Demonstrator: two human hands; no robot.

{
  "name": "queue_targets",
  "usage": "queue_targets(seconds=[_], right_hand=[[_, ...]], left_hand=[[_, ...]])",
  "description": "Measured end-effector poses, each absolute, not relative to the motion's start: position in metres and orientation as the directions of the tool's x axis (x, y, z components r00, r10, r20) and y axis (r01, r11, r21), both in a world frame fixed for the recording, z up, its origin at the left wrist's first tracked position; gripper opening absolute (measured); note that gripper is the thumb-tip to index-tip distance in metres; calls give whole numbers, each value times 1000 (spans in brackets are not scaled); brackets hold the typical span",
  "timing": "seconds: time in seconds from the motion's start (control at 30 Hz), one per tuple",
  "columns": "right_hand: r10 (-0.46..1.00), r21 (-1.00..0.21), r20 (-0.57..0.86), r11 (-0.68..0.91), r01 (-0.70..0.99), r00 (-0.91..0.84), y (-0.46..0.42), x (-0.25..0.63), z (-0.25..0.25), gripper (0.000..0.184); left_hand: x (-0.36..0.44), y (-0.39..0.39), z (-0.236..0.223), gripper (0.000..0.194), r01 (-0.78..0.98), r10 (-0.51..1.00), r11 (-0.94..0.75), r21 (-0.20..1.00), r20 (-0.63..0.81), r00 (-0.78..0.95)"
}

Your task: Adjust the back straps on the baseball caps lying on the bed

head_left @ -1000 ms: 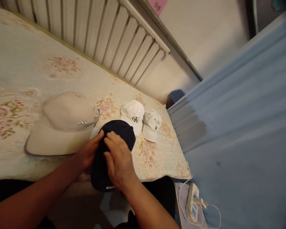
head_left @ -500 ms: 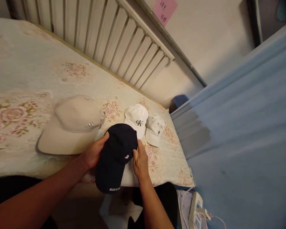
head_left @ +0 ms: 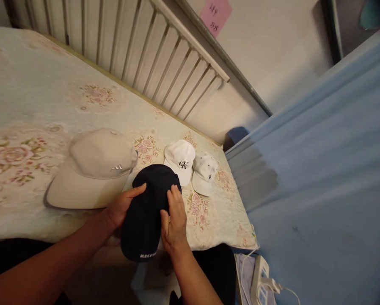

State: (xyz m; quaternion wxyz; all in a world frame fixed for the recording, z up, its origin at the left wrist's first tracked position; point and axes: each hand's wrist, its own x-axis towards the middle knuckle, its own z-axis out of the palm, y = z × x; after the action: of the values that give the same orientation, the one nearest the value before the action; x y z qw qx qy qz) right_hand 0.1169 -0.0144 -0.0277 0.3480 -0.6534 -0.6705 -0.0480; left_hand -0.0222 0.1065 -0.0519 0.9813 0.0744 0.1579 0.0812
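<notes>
A dark navy baseball cap (head_left: 144,216) is held up in front of me over the bed's near edge, its brim with white lettering pointing down toward me. My left hand (head_left: 122,207) grips its left side, thumb on top and fingers hidden beneath. On the right side of the cap, my right hand (head_left: 174,222) lies with fingers stretched out together and thumb apart, covering the small white logo. To the left rests a beige cap (head_left: 95,156) with a three-stripe logo. Beyond the navy cap sit a white cap with black letters (head_left: 180,154) and a smaller white cap (head_left: 205,171).
The caps lie on a bed with a floral sheet (head_left: 28,101). A metal rail (head_left: 145,51) runs along its far side, and a blue curtain (head_left: 320,169) hangs at the right. A power strip (head_left: 260,275) with a plugged-in cable stands at lower right.
My right hand has shifted from pinching the cap's right edge to lying on its side with fingers extended, now over the logo. The navy cap has moved slightly left.
</notes>
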Motion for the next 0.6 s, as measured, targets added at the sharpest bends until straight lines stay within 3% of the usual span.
queue_targets(seconds=[0.23, 0.37, 0.43, 0.5, 0.6], right_hand=[[860, -382, 495, 87, 920, 124, -22, 132, -51, 54], [844, -559, 445, 1, 829, 299, -28, 143, -61, 48], [798, -715, 359, -98, 692, 484, -27, 148, -62, 45], [747, -880, 200, -147, 451, 634, -25, 152, -62, 43], [779, -997, -57, -78, 7, 625, -20, 155, -63, 45]], left_hand=[[-22, 106, -55, 51, -197, 234, 967, 164, -257, 938], [-23, 106, -58, 52, -204, 249, 963, 175, -301, 920], [-24, 106, -59, 51, -207, 260, 960, 187, -326, 909], [-25, 105, -60, 52, -204, 262, 959, 196, -345, 901], [-24, 104, -60, 52, -173, 236, 965, 199, -359, 903]])
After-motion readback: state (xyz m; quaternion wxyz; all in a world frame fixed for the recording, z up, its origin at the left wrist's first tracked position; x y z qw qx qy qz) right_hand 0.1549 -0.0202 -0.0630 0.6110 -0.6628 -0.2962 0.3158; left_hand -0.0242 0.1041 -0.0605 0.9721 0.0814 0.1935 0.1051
